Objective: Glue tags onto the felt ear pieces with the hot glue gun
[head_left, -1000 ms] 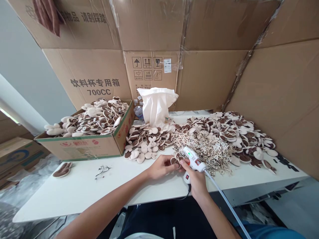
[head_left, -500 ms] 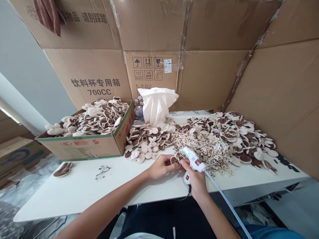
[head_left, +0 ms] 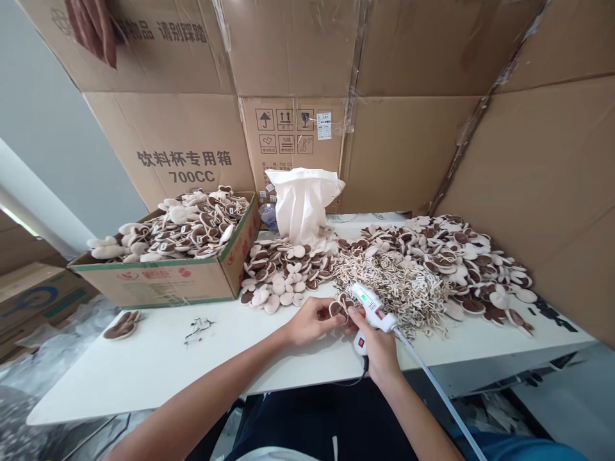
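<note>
Just left of the glue gun (head_left: pixel 373 308), on my remote feed, one brown-and-cream piece (head_left: pixel 338 310) sits pinched in the fingers of the left hand (head_left: pixel 310 322), above the white table (head_left: pixel 168 378). The right hand (head_left: pixel 382 352) wraps the glue gun itself, and its fingertips reach toward that same piece, apparently touching it; I cannot tell whether the nozzle touches it too, as fingers crowd that spot. My reading is that the step in hand is close gluing work on this piece, and the next move calls for a steady left pinch, a small, controlled turn of the right wrist, and skin held clear of the hot end. Counting from the glue gun outward, I make it two hands, one gun, and one long glue stick (head_left: pixel 435 384) trailing from its rear. Just behind and right of the gun lies one heap of small looped cords (head_left: pixel 396 282); farther right, one heap of brown and cream pieces (head_left: pixel 461 262); to its left and behind, another such heap (head_left: pixel 281 288). I cannot count what these hold. Behind the gun stands one white bag (head_left: pixel 303 205). Well left are one green-edged carton (head_left: pixel 154 285) piled with finished-looking pieces (head_left: pixel 187 224), too many to count, one dark tangle of thread (head_left: pixel 198 329), and a lone brown item (head_left: pixel 121 325), perhaps two stacked.
</note>
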A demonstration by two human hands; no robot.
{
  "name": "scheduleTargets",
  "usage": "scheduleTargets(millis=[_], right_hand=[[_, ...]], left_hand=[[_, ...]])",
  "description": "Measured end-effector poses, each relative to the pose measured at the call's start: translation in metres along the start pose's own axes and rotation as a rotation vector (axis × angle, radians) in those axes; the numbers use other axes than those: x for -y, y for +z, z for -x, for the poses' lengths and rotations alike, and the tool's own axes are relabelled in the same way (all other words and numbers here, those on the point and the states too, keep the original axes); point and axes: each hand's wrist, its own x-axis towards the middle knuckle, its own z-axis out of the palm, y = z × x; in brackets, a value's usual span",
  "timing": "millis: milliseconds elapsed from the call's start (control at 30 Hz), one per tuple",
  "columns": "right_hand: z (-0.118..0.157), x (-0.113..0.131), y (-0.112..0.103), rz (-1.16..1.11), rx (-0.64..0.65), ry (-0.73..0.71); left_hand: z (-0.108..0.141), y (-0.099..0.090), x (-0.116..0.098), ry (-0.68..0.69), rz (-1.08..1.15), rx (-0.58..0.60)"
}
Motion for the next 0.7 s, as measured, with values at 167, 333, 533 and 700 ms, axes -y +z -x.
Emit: scheduleTargets(millis=[167, 333, 533, 700], right_hand=[[0.000, -0.001, 0.000, 0.000, 0.006, 0.015], [-0.001, -0.003, 0.000, -0.013, 0.015, 0.010], [0.000, -0.001, 0.000, 0.021, 0.020, 0.000], [-0.001, -0.003, -0.002, 0.036, 0.053, -0.016]], left_hand=[[0.000, -0.002, 0.004, -0.008, -0.024, 0.020], [0.000, -0.001, 0.004, -0.017, -0.083, 0.009], [0.000, 0.002, -0.006, 0.029, -0.141, 0.020], [0.001, 0.000, -0.005, 0.026, -0.053, 0.024]])
